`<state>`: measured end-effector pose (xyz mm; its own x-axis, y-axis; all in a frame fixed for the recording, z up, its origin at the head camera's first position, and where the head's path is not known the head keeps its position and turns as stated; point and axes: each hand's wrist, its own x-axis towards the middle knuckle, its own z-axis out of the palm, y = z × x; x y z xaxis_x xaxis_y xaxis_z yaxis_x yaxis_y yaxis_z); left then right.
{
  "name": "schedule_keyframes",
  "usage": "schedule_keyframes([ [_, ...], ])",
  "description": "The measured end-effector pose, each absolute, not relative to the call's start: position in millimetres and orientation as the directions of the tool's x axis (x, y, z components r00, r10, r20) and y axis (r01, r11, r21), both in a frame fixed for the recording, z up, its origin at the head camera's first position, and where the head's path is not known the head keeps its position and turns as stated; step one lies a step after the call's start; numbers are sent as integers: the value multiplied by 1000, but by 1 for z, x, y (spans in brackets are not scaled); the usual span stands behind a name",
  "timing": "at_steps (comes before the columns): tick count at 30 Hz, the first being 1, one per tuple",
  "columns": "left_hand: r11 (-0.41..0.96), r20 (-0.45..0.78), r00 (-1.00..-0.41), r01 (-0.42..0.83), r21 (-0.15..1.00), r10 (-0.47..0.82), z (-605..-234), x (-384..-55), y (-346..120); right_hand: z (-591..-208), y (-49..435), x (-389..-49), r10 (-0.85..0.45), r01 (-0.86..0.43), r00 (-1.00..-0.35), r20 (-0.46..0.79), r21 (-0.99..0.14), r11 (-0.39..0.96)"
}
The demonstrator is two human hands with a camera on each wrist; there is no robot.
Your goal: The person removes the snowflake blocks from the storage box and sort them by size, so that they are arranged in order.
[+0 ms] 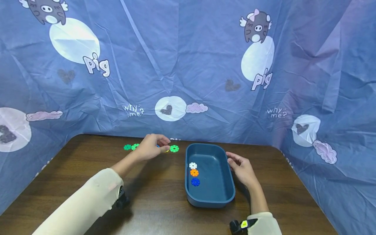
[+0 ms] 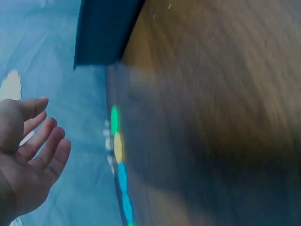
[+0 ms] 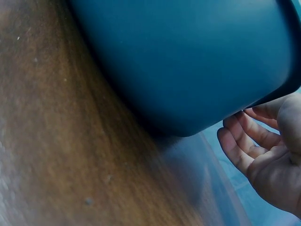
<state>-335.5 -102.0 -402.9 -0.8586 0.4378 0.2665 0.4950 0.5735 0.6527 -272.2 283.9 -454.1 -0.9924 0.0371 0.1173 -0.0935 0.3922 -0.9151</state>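
Note:
My left hand (image 1: 151,147) hovers over a row of flat notched plastic discs along the table's back edge, its fingers loosely bent and holding nothing. Beyond its fingertips lies a green disc (image 1: 174,148); a yellow disc (image 2: 119,147) and a light blue disc (image 2: 122,178) follow in the left wrist view. To the left are a dark green disc (image 1: 127,147) and a bright green disc (image 1: 135,146). The fingertips of my right hand (image 1: 243,170) touch the right side of a blue bin (image 1: 210,204). Inside lie a white disc (image 1: 193,165), an orange disc (image 1: 194,172) and a dark blue disc (image 1: 195,182).
The bin stands right of the middle on a brown wooden table (image 1: 158,209) with rounded back corners. A blue printed cloth (image 1: 199,71) hangs right behind the table. Part of the disc row is hidden behind my left hand.

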Motion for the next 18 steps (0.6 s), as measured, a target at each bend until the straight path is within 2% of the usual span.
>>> schedule_keyframes([
  [9,481,290,-728,646,593,621,-409,-318,-58,-457,285,-274,38,-88,-993,112,-912,401],
  [18,448,258,-582,783,431,771,-406,-302,-21,-455,284,-272,29,-97,-993,117,-914,394],
])
